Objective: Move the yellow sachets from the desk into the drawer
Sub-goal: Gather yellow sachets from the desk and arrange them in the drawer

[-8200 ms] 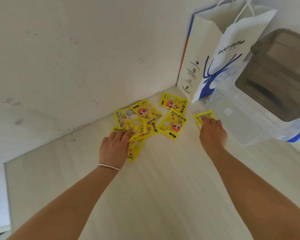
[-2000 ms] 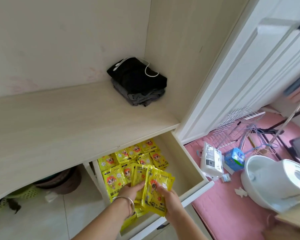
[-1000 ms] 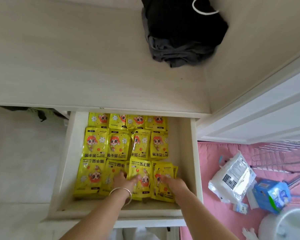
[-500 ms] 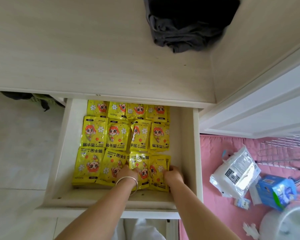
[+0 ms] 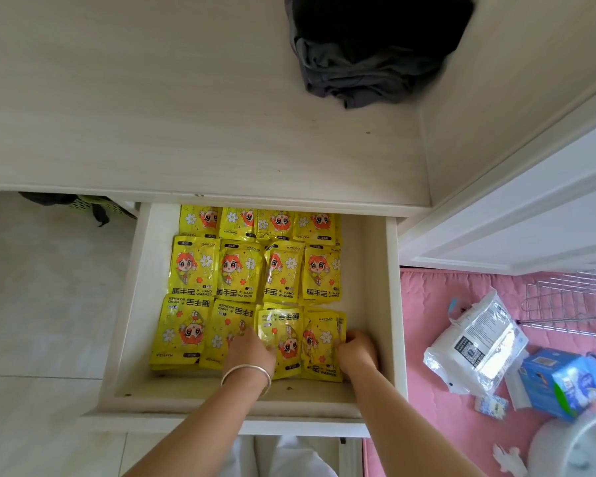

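Yellow foil sachets (image 5: 252, 270) printed with a red-haired cartoon figure and white flowers lie flat in the open white wooden drawer (image 5: 381, 304), arranged in three rows that run from the back of the drawer toward its front. The back row is partly tucked under the edge of the pale wood-grain desk top (image 5: 186, 115). The front row's two right-hand sachets sit between the person's hands.

The left hand (image 5: 250, 349), with a silver bangle (image 5: 246, 371) at its wrist, rests on the front row, its fingers laid forward over the seam between two sachets; they look fairly straight and pressed down, though their tips are blurred. The right hand (image 5: 356, 351) sits just beside the right edge of the rightmost front sachet (image 5: 322, 339), its fingers curled inward against that edge, touching it. Whether the right hand pinches the sachet or only nudges it, I cannot tell.

On the desk top, at the far right corner, lies a bundle of dark grey and black cloth (image 5: 369, 53). To the right of the drawer, on a pink mat (image 5: 424, 425), lie a white printed plastic pack (image 5: 475, 342), a blue carton (image 5: 561, 383) and a wire rack (image 5: 572, 301). Left of the drawer is pale tiled floor (image 5: 42, 304), with a green perforated basket (image 5: 97, 203) showing under the desk edge.
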